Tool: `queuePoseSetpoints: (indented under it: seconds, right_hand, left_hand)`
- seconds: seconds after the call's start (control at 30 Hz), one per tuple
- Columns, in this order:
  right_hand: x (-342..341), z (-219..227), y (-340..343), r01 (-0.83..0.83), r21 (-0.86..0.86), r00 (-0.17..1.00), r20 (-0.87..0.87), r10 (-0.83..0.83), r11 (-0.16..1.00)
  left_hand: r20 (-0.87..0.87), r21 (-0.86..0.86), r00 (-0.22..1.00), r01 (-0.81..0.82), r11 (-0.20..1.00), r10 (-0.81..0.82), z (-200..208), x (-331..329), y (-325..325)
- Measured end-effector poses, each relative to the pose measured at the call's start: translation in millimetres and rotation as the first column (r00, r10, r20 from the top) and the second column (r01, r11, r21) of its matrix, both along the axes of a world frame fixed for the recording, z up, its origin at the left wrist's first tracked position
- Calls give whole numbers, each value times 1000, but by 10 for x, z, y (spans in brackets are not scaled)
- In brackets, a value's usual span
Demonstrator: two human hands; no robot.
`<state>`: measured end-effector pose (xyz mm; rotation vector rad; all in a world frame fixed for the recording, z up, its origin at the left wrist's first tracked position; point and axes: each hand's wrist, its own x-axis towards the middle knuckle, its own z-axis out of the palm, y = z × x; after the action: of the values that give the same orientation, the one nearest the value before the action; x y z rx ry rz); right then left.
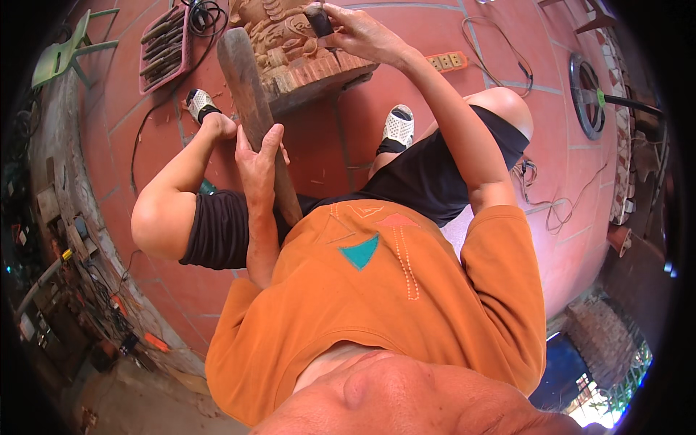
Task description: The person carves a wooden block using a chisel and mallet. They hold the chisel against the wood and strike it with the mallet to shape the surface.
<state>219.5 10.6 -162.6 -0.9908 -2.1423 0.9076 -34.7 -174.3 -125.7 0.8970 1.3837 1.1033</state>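
Observation:
In front of me stands a carved wooden block [290, 45], its top cut in deep relief and its near side rough. My left hand [258, 168] is wrapped around a long, flat-sided wooden mallet [245, 80]. The mallet's broad end rises beside the carving's left edge, and its narrow end points back at my lap. Over the right part of the carving, my right hand [362, 36] grips a chisel [319, 20] by its short dark shaft. The chisel's cutting edge cannot be made out.
A pink basket [183, 54] of several chisels lies at the far left, with a black cable [208, 14] beside it. Beyond it is a green plastic chair [69, 51]. An orange power strip [447, 61] sits right of the carving. Cords and a black wheel-like ring [575, 94] lie further right.

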Motion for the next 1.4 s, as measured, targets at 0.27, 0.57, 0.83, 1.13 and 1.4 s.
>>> queuePoseSetpoints:
  seconds: [0.27, 0.57, 0.83, 1.13, 1.4]
  right_hand:
    - [-155, 59, -216, 47, -40, 996, 75, -44, 998]
    - [-168, 126, -276, 34, 3, 996, 78, -34, 999]
    - [-186, 3, -235, 43, -124, 993, 119, -28, 991]
    - [-212, 108, -304, 18, -43, 984, 176, -10, 999]
    - [-222, 70, -288, 15, -22, 984, 179, -11, 1000]
  left_hand:
    - [-13, 4, 999, 32, 999, -32, -15, 7, -9]
    - [-26, 9, 999, 43, 999, -42, -23, -4, -15]
    - [-30, 12, 998, 52, 999, -52, -7, 14, -27]
    - [160, 241, 987, -62, 969, 23, 90, 95, -21]
    - [-219, 21, 957, 200, 980, -191, 140, 160, 24]
